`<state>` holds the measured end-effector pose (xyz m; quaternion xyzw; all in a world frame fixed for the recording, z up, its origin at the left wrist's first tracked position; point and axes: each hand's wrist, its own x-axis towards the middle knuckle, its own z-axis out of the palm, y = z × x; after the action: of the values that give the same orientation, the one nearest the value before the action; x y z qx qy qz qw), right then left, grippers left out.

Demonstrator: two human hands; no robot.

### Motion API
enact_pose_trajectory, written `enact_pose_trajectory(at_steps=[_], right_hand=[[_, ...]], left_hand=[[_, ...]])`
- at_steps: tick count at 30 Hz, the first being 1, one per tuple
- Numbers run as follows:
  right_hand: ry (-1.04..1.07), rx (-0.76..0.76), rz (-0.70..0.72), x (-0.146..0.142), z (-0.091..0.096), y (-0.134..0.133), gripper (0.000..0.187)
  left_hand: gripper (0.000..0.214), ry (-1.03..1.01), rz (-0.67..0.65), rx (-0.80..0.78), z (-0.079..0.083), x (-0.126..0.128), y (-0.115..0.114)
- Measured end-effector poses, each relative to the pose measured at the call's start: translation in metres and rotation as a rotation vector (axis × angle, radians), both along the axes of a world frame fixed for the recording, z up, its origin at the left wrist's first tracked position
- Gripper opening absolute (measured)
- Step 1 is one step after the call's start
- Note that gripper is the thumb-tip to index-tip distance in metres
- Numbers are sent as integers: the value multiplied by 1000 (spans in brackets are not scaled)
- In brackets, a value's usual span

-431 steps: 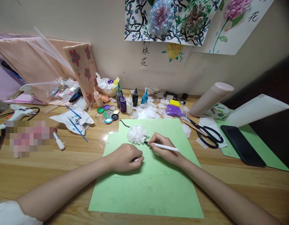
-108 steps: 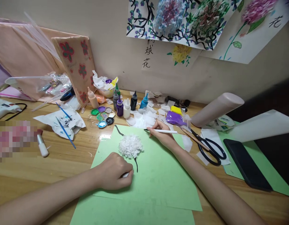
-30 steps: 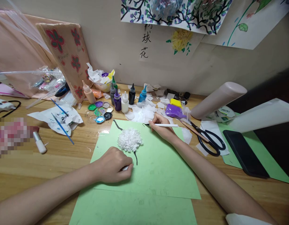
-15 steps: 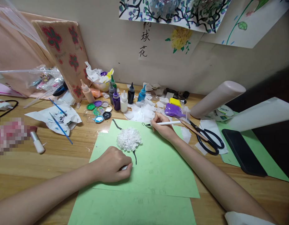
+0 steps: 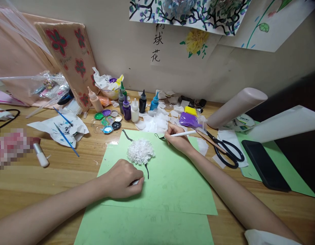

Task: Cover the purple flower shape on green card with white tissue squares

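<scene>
A light green paper sheet [image 5: 172,183] lies on the wooden desk, with a white tissue-paper flower [image 5: 140,151] stuck near its top. Short black painted strokes run out from the flower. My right hand [image 5: 176,137] is closed on a thin white brush [image 5: 181,133], whose dark tip touches the sheet's top edge to the right of the flower. My left hand [image 5: 123,179] rests as a loose fist on the sheet just below the flower. A small white thing shows between its fingers; I cannot name it.
Small paint bottles [image 5: 134,107] and round paint pots [image 5: 108,121] stand behind the sheet among white paper scraps [image 5: 157,122]. Black scissors [image 5: 227,151], a purple clay pack [image 5: 189,119], a pink roll [image 5: 236,107] and a black phone [image 5: 264,163] lie to the right. Blue brushes [image 5: 65,131] lie left.
The right hand moved from beside the flower to the sheet's top edge, where a short new stroke has appeared. A black stem now shows below the flower. The left hand stays put.
</scene>
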<state>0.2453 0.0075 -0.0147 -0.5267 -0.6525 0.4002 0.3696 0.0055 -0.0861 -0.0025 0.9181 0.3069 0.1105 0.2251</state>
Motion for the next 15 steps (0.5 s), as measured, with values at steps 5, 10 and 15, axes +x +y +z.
enact_pose_trajectory(at_steps=[5,10,15], right_hand=[[23,2,4,4,0,2,27],[129,-31,44,4,0,2,26],[24,-44,78,3,0,2,28]], left_hand=[[24,4,0,3,-2,0,0],[24,8,6,-8,-1,0,-1],[25,-7,2,-6,1,0,-1]])
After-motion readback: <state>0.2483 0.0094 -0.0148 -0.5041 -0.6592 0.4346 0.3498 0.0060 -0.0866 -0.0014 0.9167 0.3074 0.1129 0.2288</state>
